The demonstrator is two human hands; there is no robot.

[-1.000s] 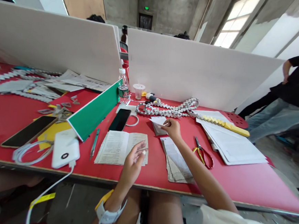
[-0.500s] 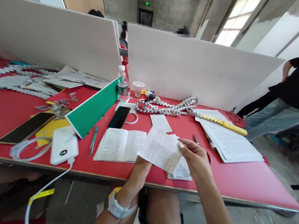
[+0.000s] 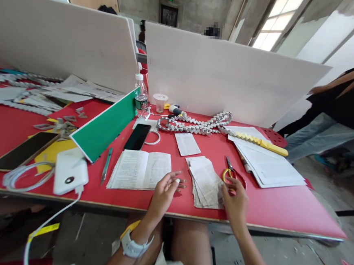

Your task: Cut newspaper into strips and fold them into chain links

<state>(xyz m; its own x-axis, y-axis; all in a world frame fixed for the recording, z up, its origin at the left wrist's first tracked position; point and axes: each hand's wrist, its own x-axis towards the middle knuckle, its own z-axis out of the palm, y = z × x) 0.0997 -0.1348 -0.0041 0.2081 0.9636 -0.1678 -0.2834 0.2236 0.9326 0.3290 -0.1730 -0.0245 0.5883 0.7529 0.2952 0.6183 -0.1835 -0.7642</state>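
Observation:
My left hand (image 3: 166, 191) hovers over the red table near its front edge, fingers apart and holding nothing. It is between an open printed booklet (image 3: 156, 167) on the left and a pile of printed paper sheets (image 3: 205, 181) on the right. My right hand (image 3: 235, 198) is at the right edge of that pile, fingers loosely bent and apart. Its fingertips come close to the handles of a pair of scissors (image 3: 229, 173) with yellow and red grips; whether they touch is unclear. A small stack of white paper (image 3: 187, 144) lies behind the pile.
A green board (image 3: 105, 125) stands to the left, near a phone (image 3: 137, 136), a cutter knife (image 3: 107, 166) and a white power bank (image 3: 71, 172). Behind are a water bottle (image 3: 141, 99), folded-paper chains (image 3: 196, 126) and white panels (image 3: 230, 75). More paper (image 3: 269, 164) lies right. Someone stands beyond.
The printed sheet held in both hands is now out of them, and the paper pile lies in full view. My hands have moved apart, the right one down beside the scissors.

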